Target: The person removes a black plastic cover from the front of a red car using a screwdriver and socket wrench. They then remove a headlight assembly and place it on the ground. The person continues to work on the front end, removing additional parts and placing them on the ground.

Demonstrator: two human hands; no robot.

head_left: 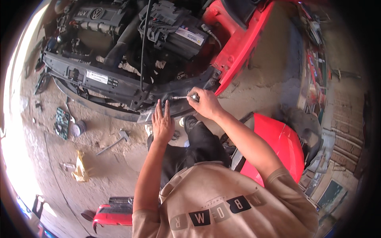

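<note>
Clamping the fingers of the right hand (207, 104) around a silver ratchet-like tool (180, 97), and pointing its thin shaft to the left, over the black front panel (127, 91) of a car. Holding the left hand (162, 126) open, just beside the tool and nearer to the body, with straight fingers slightly spread; not being able to tell about touching the panel.

Showing a white printed label (97, 76) far to the left of the left hand. Showing also a pale label (191, 35) on the black battery (176, 43), ahead of the right hand, and a round emblem (96, 14) farther to the left.

Facing the red fender edge (235, 60) ahead and right of the right hand. Having a red body part (279, 144) behind, to the right. Seeing floor (51, 166) stretching left of the left hand, around a hammer (124, 136) and an open green tool case (62, 122).
</note>
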